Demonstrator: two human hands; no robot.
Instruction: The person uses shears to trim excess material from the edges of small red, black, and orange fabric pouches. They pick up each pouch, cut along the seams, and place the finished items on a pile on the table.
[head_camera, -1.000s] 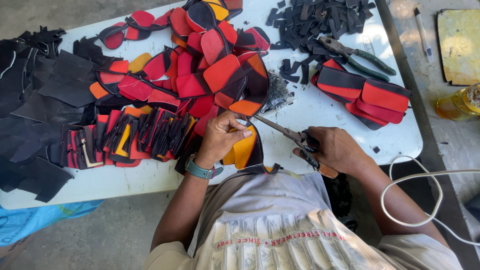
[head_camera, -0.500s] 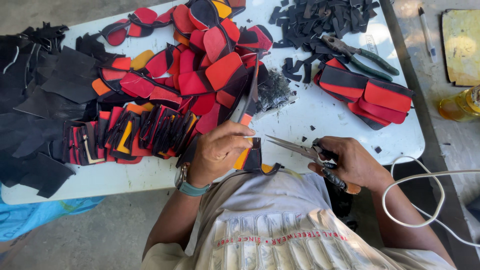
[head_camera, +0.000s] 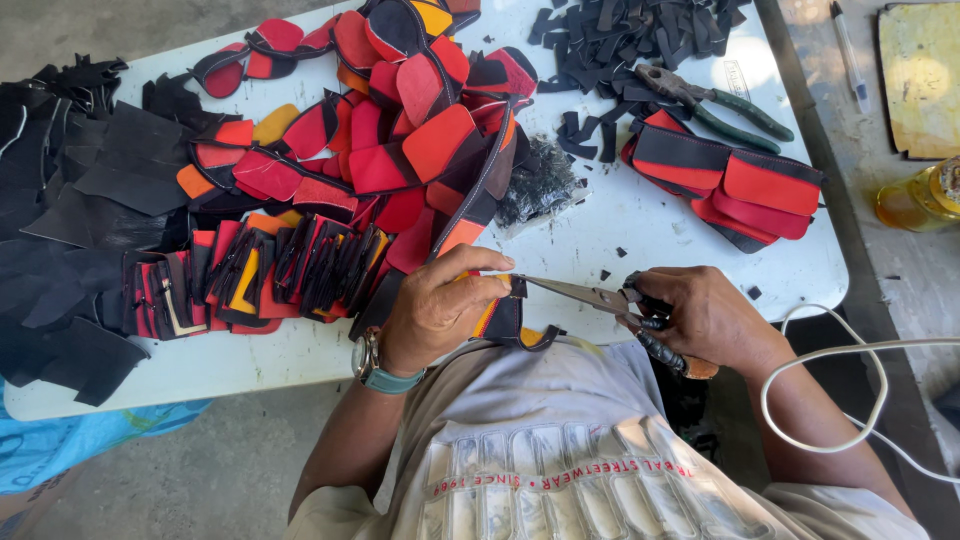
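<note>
My left hand (head_camera: 440, 310), with a wristwatch on the wrist, grips a black and orange leather piece (head_camera: 502, 318) at the near edge of the white table (head_camera: 640, 225). My right hand (head_camera: 705, 315) is closed on the handles of a pair of scissors (head_camera: 600, 298). The blades point left and meet the piece beside my left thumb. A big heap of red, orange and black cut pieces (head_camera: 390, 150) lies just beyond my left hand.
Black leather sheets (head_camera: 90, 210) cover the table's left side. A stack of red and black pieces (head_camera: 730, 185), green-handled pliers (head_camera: 715, 105) and black scraps (head_camera: 620, 30) lie at the right. A white cable (head_camera: 830, 350), a yellow bottle (head_camera: 925, 195) and a pen (head_camera: 848, 55) are further right.
My left hand pulled the piece nearer to my body at the table's edge. My right hand brought the scissors left until the blades reached the piece.
</note>
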